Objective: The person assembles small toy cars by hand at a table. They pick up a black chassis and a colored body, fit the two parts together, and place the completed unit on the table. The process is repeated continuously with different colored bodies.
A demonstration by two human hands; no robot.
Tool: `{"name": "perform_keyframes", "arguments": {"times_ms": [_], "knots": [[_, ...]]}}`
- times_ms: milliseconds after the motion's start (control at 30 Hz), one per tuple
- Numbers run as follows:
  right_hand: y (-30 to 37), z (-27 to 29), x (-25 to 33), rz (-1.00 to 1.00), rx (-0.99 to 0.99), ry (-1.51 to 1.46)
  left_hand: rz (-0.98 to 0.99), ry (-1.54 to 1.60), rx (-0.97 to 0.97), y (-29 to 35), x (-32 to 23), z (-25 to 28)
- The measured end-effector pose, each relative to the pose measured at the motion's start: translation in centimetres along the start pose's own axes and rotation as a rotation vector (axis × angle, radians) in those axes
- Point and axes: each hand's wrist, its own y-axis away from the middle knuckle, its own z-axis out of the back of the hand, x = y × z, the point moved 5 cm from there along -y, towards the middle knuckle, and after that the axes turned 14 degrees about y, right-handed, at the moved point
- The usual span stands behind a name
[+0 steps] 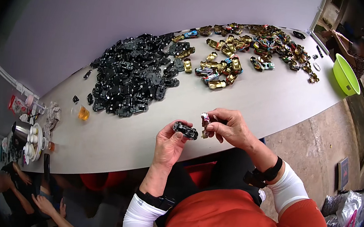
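Above the table's near edge, my left hand is closed on a black toy car chassis, its detailed side showing. Just right of it, my right hand pinches a small toy car body in white, pink and brownish gold, held upright between thumb and fingers. The two parts are close together, with a small gap between them. Beyond my left hand lies a big heap of black chassis. Gold and multicoloured toy cars lie in a cluster farther right, with a larger pile behind.
A lime green basin stands at the table's right end. On the left are a cup of amber drink, a crumpled cloth and a tray of white cups. Other people sit at lower left and upper right.
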Motion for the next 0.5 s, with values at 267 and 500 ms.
{"name": "perform_keyframes", "arguments": {"times_ms": [267,500], "knots": [[0.4,-0.9,1.0,0.135,-0.065,0.107,-0.020,-0.106,0.036,0.4,-0.4,-1.3],[0.7,-1.0,1.7,0.144,-0.074,0.153,-0.020,-0.154,0.039,0.5,-0.3,-1.8]]}}
